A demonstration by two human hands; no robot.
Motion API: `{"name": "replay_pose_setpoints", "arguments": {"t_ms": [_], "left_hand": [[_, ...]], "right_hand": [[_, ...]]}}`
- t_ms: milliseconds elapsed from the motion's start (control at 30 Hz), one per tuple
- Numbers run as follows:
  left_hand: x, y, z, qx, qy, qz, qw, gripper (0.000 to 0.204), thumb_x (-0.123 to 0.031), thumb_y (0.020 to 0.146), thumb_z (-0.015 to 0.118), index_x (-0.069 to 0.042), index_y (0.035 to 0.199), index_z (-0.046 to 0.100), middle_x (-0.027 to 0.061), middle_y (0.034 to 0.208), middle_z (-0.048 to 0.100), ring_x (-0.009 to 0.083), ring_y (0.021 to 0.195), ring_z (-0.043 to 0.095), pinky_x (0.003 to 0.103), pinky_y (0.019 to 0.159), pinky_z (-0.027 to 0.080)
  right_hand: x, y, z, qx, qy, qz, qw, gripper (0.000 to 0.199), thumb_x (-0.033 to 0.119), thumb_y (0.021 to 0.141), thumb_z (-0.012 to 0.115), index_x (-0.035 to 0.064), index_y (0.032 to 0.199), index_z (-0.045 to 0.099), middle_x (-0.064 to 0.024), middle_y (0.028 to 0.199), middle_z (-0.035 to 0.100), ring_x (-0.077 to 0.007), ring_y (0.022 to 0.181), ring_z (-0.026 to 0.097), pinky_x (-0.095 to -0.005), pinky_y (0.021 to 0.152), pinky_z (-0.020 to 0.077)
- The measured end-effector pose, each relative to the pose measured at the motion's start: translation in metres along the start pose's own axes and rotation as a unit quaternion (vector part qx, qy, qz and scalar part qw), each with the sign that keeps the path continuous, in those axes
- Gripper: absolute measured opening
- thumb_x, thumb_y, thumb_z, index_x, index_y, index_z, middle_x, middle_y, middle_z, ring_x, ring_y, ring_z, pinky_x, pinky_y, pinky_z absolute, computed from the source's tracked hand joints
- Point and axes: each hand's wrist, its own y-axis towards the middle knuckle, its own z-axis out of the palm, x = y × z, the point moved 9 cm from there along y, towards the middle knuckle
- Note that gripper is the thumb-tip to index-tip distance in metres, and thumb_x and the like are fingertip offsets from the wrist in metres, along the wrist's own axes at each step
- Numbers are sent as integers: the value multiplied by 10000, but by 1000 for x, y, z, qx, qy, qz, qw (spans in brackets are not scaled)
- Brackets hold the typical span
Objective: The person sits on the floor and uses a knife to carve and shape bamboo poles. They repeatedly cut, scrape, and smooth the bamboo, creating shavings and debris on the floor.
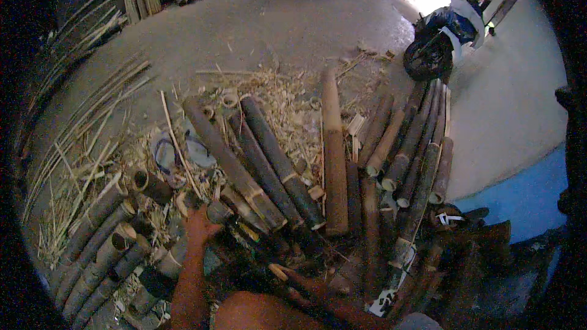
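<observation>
My left hand (199, 226) reaches forward at the lower left, thumb apart from the fingers. It is beside a short dark bamboo piece (218, 212); whether it touches that piece is unclear. Just beyond the fingers lies a short hollow bamboo tube (151, 186). In deep shadow near my knee, my right hand (312, 290) looks closed, its fingers poorly visible. A pale wooden handle-like piece (278, 272) sticks out beside it. Long bamboo poles (235, 159) lie ahead of both hands, pointing away from me.
Bamboo lengths (92, 250) are stacked at the left, with more poles (406, 153) along the right. Shavings (275, 104) cover the floor around a pair of slippers (165, 153). A motorbike (437, 43) stands by the white and blue wall (507, 104).
</observation>
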Motion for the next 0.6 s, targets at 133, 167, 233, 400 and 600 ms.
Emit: {"name": "replay_pose_setpoints", "arguments": {"t_ms": [133, 167, 233, 400, 600], "left_hand": [[-4, -1, -21, -127, -25, 62, 990, 859, -456, 585, 946, -124, 1312, 631, 183, 1180, 717, 447, 1237, 582, 595, 1080, 412], [-3, 0, -17, -88, 20, 32, 995, 865, -455, 581, 946, -122, 1314, 629, 179, 1186, 714, 444, 1232, 583, 592, 1080, 414], [-2, 0, -14, -22, 77, -13, 997, 871, -453, 576, 945, -120, 1315, 626, 176, 1202, 707, 439, 1226, 585, 585, 1080, 419], [-13, -12, -25, -38, -12, -24, 999, 859, -463, 585, 935, -112, 1304, 621, 173, 1259, 681, 422, 1228, 589, 575, 1060, 454], [-14, -6, -14, -61, 23, 42, 997, 909, -424, 594, 931, -107, 1374, 588, 153, 1320, 625, 406, 1228, 584, 550, 1002, 503]], "right_hand": [[6, 77, 42, -2, 3, -27, 1000, 588, 291, 995, 609, 90, 1532, 480, -236, 1156, 715, -386, 949, 719, -465, 891, 554], [5, 81, 47, 1, 6, -25, 1000, 588, 290, 995, 609, 89, 1532, 480, -235, 1158, 715, -385, 951, 719, -464, 891, 554], [2, 65, 45, 1, 6, -25, 1000, 588, 289, 995, 610, 88, 1532, 480, -235, 1163, 714, -383, 954, 719, -462, 892, 554], [-18, -37, 10, 6, 0, 8, 1000, 589, 286, 994, 611, 86, 1533, 480, -233, 1175, 713, -379, 961, 720, -458, 895, 556], [28, 43, 46, 14, -25, -74, 997, 591, 282, 993, 613, 82, 1533, 479, -231, 1189, 711, -373, 969, 720, -453, 899, 557]]}}
